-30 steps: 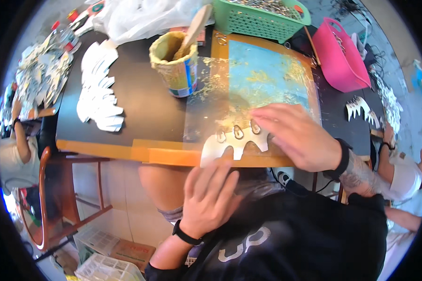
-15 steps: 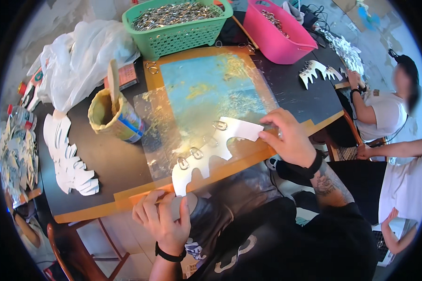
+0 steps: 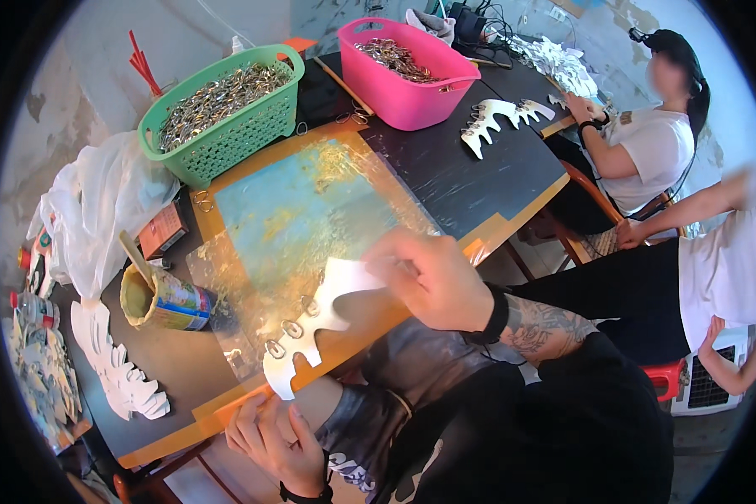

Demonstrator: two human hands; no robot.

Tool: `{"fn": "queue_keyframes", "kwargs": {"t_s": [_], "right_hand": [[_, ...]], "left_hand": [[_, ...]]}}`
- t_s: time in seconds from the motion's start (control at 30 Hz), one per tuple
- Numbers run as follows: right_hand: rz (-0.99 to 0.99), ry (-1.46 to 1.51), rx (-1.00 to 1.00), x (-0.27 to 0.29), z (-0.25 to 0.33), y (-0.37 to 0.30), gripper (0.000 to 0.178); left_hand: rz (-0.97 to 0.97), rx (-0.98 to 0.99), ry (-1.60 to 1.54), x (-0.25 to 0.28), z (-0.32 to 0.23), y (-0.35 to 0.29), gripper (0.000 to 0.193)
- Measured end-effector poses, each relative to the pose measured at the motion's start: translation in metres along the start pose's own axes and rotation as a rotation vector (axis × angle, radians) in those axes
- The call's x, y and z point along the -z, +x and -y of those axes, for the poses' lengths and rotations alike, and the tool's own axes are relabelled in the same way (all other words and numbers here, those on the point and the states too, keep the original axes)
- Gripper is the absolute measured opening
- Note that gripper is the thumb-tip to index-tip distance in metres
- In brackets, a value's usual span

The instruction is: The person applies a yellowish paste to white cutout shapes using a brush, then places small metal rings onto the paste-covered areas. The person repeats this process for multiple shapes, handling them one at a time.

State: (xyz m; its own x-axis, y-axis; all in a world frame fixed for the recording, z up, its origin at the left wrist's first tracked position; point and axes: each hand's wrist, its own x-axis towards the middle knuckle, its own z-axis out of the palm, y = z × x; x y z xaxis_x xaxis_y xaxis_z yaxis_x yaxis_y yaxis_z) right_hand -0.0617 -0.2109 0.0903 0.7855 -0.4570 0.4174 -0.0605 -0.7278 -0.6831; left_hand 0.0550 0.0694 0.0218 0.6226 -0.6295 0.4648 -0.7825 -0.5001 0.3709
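Observation:
A white scalloped sheet piece [image 3: 338,312] lies along the near edge of the table, on the plastic-covered work surface. Three small metal rings [image 3: 291,328] sit in a row on its left part. My right hand [image 3: 437,281] is over the piece's right end, its fingers smeared by motion; whether they grip anything is unclear. Below the table edge, by the piece's lower left tip, my left hand [image 3: 277,441] has loosely bent fingers held apart and nothing visible in them. Beyond the piece spreads a blue sheet [image 3: 286,210] with yellowish smears.
A green basket [image 3: 218,160] and a pink basket [image 3: 407,92] hold many metal rings. To the left stand a glue-smeared can [image 3: 172,302] with a stick, a plastic bag [image 3: 101,218] and stacked white pieces [image 3: 113,357]. Two people are at the right, one seated with white pieces.
The view has shifted, so the table appears farther left. My right hand has moved in over the piece's right end, and only three rings show there now.

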Motion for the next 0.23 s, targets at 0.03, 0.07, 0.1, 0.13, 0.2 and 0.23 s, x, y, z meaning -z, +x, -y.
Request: {"fn": "queue_keyframes", "kwargs": {"t_s": [0.03, 0.07, 0.1, 0.13, 0.2, 0.23], "right_hand": [[-0.014, 0.045, -0.017, 0.008, 0.007, 0.003, 0.009], [-0.026, 0.089, -0.034, 0.014, 0.007, 0.005, 0.009], [-0.065, 0.084, -0.024, 0.020, 0.002, 0.003, 0.009], [-0.102, 0.077, -0.014, 0.027, -0.007, 0.002, 0.009], [-0.172, 0.143, -0.063, 0.044, -0.031, 0.002, 0.012], [-0.202, 0.201, -0.106, 0.058, -0.049, -0.001, 0.016]], "left_hand": [[-0.001, -0.012, -0.012, -0.001, -0.003, 0.000, 0.022], [-0.002, -0.023, -0.024, -0.003, -0.005, 0.000, 0.023], [0.001, -0.038, -0.040, -0.005, -0.008, 0.000, 0.023], [0.007, -0.051, -0.051, -0.006, -0.012, -0.001, 0.024], [0.010, -0.067, -0.060, -0.004, -0.020, -0.004, 0.025], [0.007, -0.074, -0.057, -0.005, -0.022, -0.007, 0.025]]}}
